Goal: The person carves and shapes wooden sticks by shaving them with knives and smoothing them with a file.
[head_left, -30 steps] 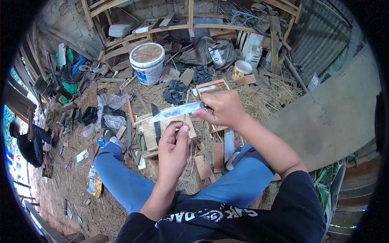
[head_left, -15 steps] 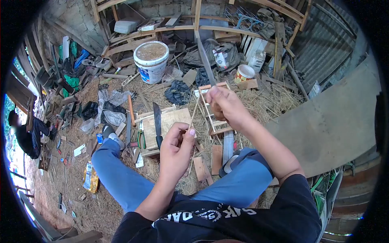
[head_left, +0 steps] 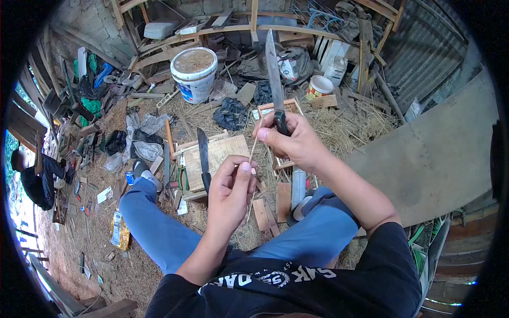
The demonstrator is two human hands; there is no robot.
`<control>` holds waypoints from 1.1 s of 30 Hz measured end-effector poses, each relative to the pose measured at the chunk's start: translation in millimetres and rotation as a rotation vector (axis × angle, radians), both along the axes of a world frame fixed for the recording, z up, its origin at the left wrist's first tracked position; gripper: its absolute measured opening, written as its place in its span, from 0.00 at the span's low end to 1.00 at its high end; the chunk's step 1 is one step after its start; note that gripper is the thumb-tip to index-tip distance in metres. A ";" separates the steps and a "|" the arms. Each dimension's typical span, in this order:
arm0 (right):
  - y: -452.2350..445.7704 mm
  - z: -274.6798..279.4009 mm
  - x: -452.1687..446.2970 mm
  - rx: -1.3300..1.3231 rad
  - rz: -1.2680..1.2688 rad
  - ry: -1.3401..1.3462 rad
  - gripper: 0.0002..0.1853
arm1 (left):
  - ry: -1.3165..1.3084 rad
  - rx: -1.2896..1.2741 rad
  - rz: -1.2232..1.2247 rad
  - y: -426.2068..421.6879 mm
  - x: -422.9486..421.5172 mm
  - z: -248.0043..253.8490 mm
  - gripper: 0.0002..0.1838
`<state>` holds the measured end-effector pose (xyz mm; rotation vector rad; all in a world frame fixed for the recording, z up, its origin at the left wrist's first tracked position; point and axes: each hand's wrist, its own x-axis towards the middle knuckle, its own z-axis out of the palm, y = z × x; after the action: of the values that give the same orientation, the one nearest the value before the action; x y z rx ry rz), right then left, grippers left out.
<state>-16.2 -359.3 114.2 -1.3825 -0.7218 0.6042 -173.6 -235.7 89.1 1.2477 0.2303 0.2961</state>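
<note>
My left hand (head_left: pixel 231 190) pinches a thin wooden stick (head_left: pixel 255 142) between thumb and fingers. In my right hand (head_left: pixel 290 139) is the black handle of a knife (head_left: pixel 274 74), its blade pointing up and away from me. The thumb and a finger of that hand also touch the stick's upper end. Beyond my left hand, a second, dark-bladed knife (head_left: pixel 204 156) lies on a wooden block (head_left: pixel 227 152). A small wooden frame (head_left: pixel 286 161) stands partly hidden behind my right hand.
Green-handled pliers (head_left: pixel 183 178) and an orange-handled tool (head_left: pixel 169 139) lie left of the block. Farther off are a white bucket (head_left: pixel 194 77) and a small tub (head_left: pixel 319 86). At the far left sits a person (head_left: pixel 40 175). A large board (head_left: pixel 429 159) fills the right.
The knife in my right hand has swung from across the stick to pointing upward. That hand's fingertips have come to the stick's upper end, while my left hand stays nearly in place.
</note>
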 end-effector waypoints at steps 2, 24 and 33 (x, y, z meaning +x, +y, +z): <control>-0.5 -0.1 0.5 -0.007 0.004 0.005 0.09 | -0.019 0.013 0.015 -2.3 1.8 -4.3 0.08; -0.9 -9.2 6.5 -0.223 -0.005 -1.302 0.19 | 0.012 0.255 0.151 9.1 -7.2 -10.4 0.10; 2.9 -14.8 10.0 -0.189 -0.079 -1.391 0.19 | 0.081 0.339 0.177 9.5 -14.2 -8.6 0.11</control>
<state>-6.3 -356.4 99.4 -1.9186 -1.6968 -0.4984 -187.8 -226.2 80.5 1.5792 0.3727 0.4507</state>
